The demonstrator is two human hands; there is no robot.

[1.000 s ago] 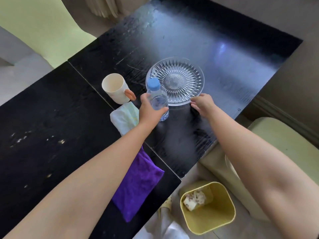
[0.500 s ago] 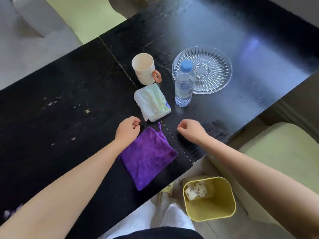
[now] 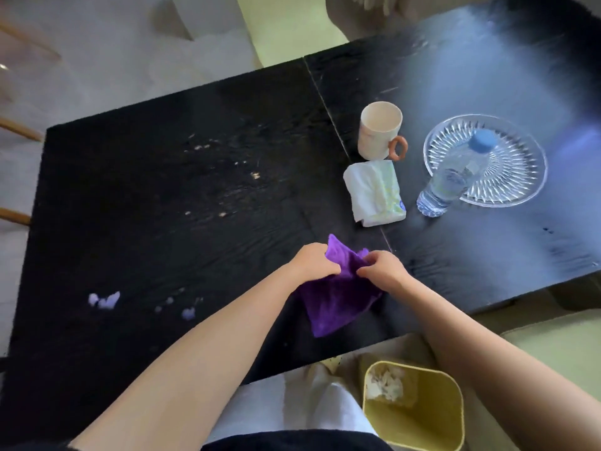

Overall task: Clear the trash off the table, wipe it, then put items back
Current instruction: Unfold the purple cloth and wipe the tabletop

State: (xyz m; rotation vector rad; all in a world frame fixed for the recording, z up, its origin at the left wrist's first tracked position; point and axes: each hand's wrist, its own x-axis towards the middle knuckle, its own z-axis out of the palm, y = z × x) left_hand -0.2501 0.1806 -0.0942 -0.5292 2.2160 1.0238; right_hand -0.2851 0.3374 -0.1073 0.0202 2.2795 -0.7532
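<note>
Near the front edge of the black table (image 3: 162,206) a purple cloth (image 3: 335,297) is bunched up. My left hand (image 3: 313,260) grips its upper left part and my right hand (image 3: 383,266) pinches its upper right part. Just beyond lie a tissue pack (image 3: 375,193), a cream mug (image 3: 379,130) with an orange handle, a water bottle (image 3: 448,180) with a blue cap, and a clear glass plate (image 3: 510,164) on the right half. Small pale crumbs (image 3: 104,299) dot the table's left part.
A yellow bin (image 3: 416,415) with crumpled paper inside stands on the floor below the table's front edge, beside my white-clad legs. Pale green chair seats sit at the far side and at the right. Wooden chair legs show at the left edge.
My left hand let go of the water bottle and my right hand left the plate; both drew back to the cloth and now hold it. The view swung left.
</note>
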